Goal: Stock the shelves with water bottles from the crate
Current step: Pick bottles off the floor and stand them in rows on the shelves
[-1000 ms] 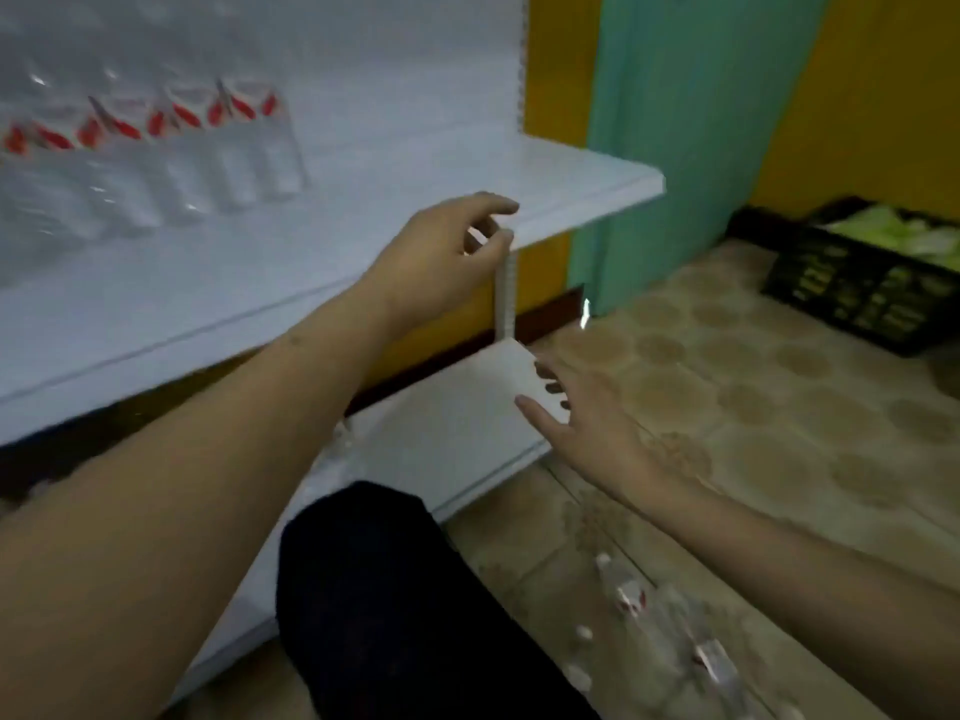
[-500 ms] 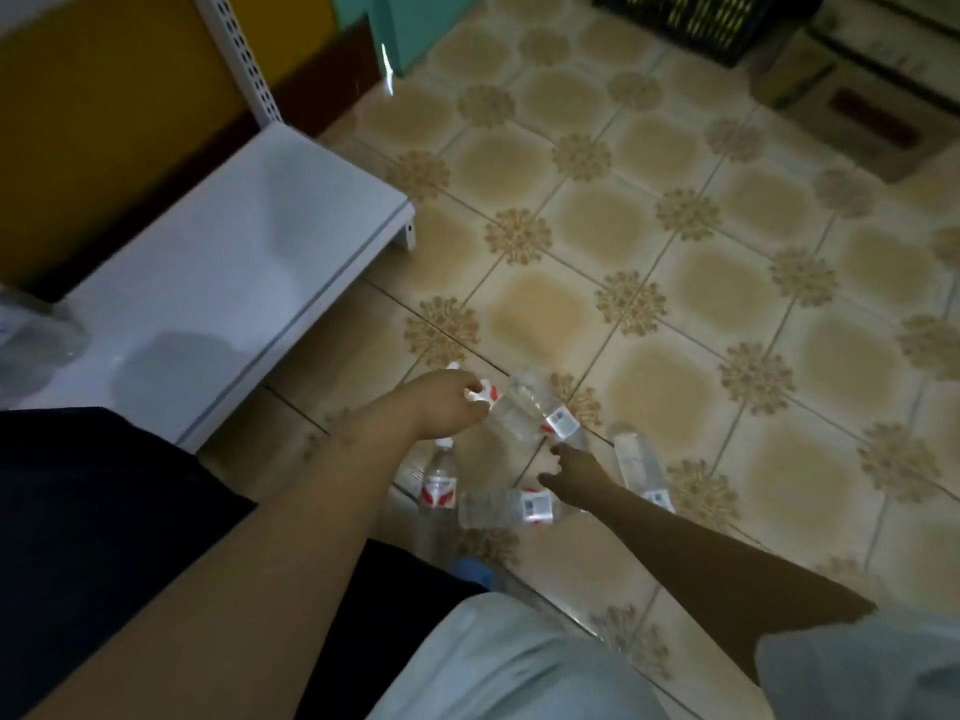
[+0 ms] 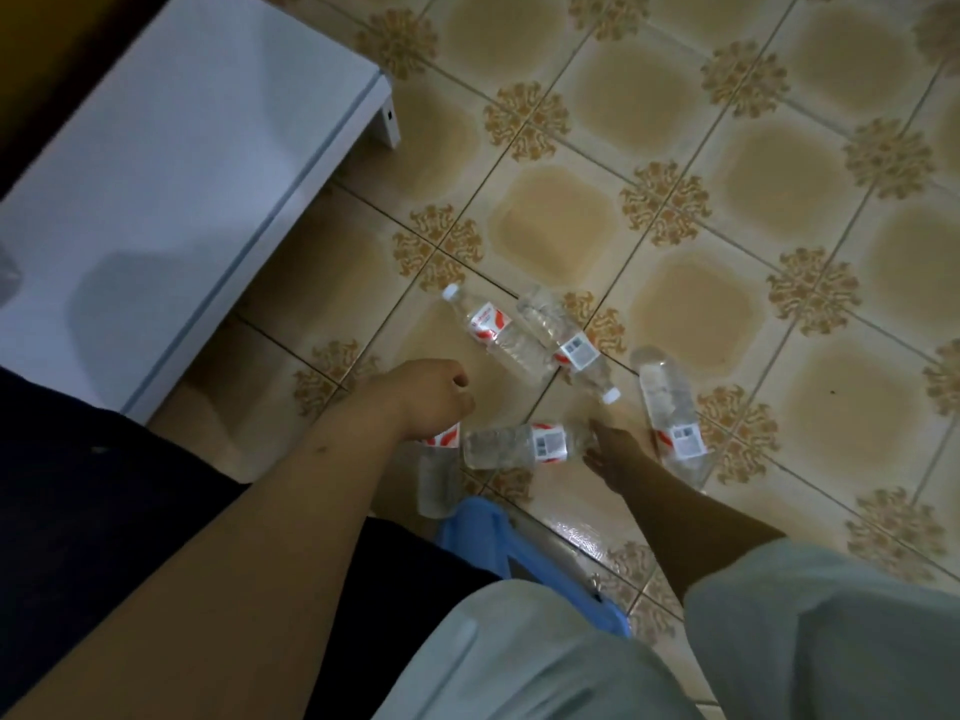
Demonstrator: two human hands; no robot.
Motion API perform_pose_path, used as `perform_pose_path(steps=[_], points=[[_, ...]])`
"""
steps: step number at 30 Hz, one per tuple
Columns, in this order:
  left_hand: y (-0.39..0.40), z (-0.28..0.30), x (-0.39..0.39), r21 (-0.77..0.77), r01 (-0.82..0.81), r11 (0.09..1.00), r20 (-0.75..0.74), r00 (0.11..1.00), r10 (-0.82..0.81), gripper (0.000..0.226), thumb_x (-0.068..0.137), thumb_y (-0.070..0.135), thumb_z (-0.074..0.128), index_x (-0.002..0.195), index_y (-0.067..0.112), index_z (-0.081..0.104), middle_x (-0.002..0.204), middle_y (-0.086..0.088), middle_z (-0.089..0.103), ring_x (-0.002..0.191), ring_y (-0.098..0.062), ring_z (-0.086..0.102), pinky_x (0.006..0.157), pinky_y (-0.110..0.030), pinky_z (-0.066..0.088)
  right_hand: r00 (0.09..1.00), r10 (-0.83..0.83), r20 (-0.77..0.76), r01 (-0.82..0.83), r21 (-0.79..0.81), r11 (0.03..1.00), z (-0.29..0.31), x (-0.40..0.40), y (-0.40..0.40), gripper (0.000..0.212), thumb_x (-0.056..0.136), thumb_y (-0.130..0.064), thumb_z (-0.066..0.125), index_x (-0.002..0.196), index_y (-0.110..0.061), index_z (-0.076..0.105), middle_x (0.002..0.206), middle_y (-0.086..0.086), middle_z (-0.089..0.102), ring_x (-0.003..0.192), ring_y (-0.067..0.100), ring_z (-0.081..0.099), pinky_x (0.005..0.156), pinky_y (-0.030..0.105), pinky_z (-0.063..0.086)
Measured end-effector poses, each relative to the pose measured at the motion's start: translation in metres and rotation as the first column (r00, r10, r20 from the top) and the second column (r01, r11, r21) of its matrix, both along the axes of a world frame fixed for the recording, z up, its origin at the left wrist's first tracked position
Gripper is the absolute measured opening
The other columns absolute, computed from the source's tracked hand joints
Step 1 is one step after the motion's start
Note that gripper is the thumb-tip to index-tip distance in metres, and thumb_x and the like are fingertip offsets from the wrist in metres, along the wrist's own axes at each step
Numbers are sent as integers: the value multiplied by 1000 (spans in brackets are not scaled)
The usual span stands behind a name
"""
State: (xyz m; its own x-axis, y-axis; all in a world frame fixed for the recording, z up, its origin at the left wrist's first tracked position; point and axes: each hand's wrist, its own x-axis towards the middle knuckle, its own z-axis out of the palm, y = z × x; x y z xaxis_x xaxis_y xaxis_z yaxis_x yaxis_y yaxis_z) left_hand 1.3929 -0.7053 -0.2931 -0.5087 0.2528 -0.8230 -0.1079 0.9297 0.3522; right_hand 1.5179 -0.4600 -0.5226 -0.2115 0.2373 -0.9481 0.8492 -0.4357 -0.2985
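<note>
Several clear water bottles with red-and-white labels lie on the tiled floor. Two of them (image 3: 493, 332) (image 3: 566, 345) cross each other, and a third (image 3: 670, 415) lies to the right. My left hand (image 3: 423, 397) is curled over the top of a bottle (image 3: 436, 472), hiding its neck. My right hand (image 3: 613, 452) has its fingers around the neck end of a bottle lying sideways (image 3: 514, 446). The white bottom shelf (image 3: 182, 148) is at the upper left. The crate is out of view.
A blue plastic item (image 3: 483, 532) lies on the floor just below the bottles, by my knees. The shelf's front corner (image 3: 387, 122) juts toward the patterned tile floor (image 3: 727, 252). My dark trouser leg (image 3: 78, 485) is at the lower left.
The view has dropped from the upper shelf to the floor. My left hand left the shelf upright and came down onto a bottle; my right hand reached the sideways bottle's neck.
</note>
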Motion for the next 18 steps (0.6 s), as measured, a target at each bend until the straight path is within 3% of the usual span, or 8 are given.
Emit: perform_pose_path(steps=[3,6,8,10,12,14,16,18], points=[[-4,-1,0,-9,2,1000,-3,1000,-2,41,99,29,48,139,17,50,133,-8,57,104,-20,58,84,-28,45,997,-66,42,69,-69,995,-1,-18,3,16,92,-30,63,94,-15,58,76,6,64,69,21,63,63,33,53],[-7,-3,-3,-13,-13,1000,0,1000,13,42,99,29,50,139,17,50,134,-9,55,102,-18,54,81,-27,42,1000,-22,8,22,-55,998,9,-41,-6,12,91,-13,61,83,-14,53,46,3,59,50,19,61,49,30,53],[-6,-4,-4,-9,-18,1000,0,1000,18,42,98,30,51,138,18,50,134,-10,55,102,-18,53,80,-27,42,994,94,-65,-87,104,991,21,-53,-13,9,86,-13,69,81,-13,62,66,10,67,68,25,66,61,37,58],[-5,-5,-3,-9,-12,1000,4,1000,12,42,99,29,51,139,17,50,135,-10,55,101,-17,52,73,-23,41,955,241,-172,-190,265,945,38,-61,-18,16,80,-26,77,85,-12,72,88,12,71,80,27,69,72,38,60],[-6,-7,-2,-3,-28,1000,15,999,28,43,99,28,52,140,17,48,136,-11,54,99,-16,52,63,-19,39,896,374,-241,-281,343,896,64,-65,-23,37,73,-41,79,96,-11,75,92,10,72,81,25,71,75,39,61],[-6,-7,-2,13,-28,1000,14,1000,28,47,97,29,55,142,17,45,138,-11,52,99,-17,53,60,-18,40,829,463,-315,-317,418,851,94,-70,-22,33,78,-39,78,96,-12,76,86,9,72,76,26,70,73,39,61],[-8,-5,-2,18,-21,1000,1,1000,21,58,94,33,61,146,19,39,140,-10,49,105,-19,55,67,-21,45,780,449,-436,-272,410,870,128,-77,-16,17,86,-24,74,94,-9,75,83,9,71,73,23,66,71,38,58],[-11,-3,-1,0,19,1000,-49,999,-19,81,84,42,71,150,24,29,143,-8,45,119,-25,52,87,-30,48,740,377,-557,-233,314,921,169,-88,-10,13,89,-15,69,97,-5,73,84,6,72,74,16,66,70,33,58]])
